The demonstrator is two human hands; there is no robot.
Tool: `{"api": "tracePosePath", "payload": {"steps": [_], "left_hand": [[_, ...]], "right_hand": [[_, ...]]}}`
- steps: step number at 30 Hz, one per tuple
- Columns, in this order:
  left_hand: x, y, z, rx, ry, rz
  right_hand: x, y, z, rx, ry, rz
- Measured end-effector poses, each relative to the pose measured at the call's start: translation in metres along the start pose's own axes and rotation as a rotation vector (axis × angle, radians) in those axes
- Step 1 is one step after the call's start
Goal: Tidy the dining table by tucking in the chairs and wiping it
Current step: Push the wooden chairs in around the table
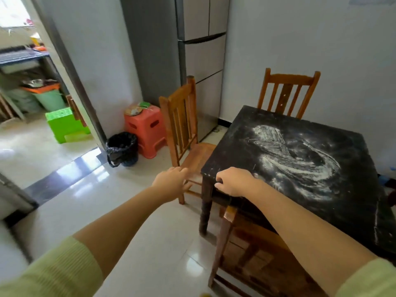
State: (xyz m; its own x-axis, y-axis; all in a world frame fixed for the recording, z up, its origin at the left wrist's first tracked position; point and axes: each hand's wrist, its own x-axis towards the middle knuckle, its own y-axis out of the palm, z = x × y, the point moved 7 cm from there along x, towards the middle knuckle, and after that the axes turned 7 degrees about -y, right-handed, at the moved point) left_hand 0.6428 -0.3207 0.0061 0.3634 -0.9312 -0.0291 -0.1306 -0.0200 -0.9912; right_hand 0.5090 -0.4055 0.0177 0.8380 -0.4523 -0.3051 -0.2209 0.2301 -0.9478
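Note:
A dark square dining table [353, 211] carries wide smears of white powder [300, 157] across its top. One wooden chair [182, 116] stands pulled out at the table's left side, its seat only partly under the edge. A second chair [288, 93] sits against the far side by the wall. A third chair [242, 254] is pushed under the near side. My left hand [172, 183] reaches toward the left chair's seat, fingers apart, holding nothing. My right hand [234, 182] rests curled over the table's near left corner.
A black bin [122, 152] and a pink plastic stool [145, 131] with a plate on it stand by the wall beyond the left chair. A grey fridge [201, 61] fills the corner. A green stool [64, 123] sits in the kitchen doorway. Glossy tiled floor lies at left.

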Motion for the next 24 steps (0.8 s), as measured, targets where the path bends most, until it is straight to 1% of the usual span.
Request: {"api": "tracePosePath", "payload": {"steps": [4, 10, 13, 16, 19, 22, 24], "left_hand": [[0.034, -0.007, 0.053, 0.022, -0.044, 0.010], [0.115, -0.029, 0.125, 0.049, -0.117, 0.009], [0.155, -0.043, 0.167, 0.105, -0.133, 0.016], [0.186, -0.056, 0.216, 0.111, -0.182, 0.014], [0.216, -0.053, 0.263, 0.113, -0.198, 0.052], [0.251, -0.047, 0.303, 0.107, -0.191, 0.077], [0.278, -0.046, 0.327, 0.108, -0.156, 0.084]], "right_hand": [[0.070, -0.011, 0.006, -0.048, -0.032, 0.079], [0.190, -0.033, 0.012, -0.034, -0.057, 0.037], [0.256, -0.052, 0.036, -0.011, -0.114, 0.001], [0.314, -0.066, 0.068, 0.004, -0.192, 0.032], [0.366, -0.078, 0.091, 0.006, -0.245, 0.059], [0.412, -0.093, 0.099, -0.005, -0.254, 0.067], [0.445, -0.100, 0.099, -0.006, -0.224, 0.068]]}}
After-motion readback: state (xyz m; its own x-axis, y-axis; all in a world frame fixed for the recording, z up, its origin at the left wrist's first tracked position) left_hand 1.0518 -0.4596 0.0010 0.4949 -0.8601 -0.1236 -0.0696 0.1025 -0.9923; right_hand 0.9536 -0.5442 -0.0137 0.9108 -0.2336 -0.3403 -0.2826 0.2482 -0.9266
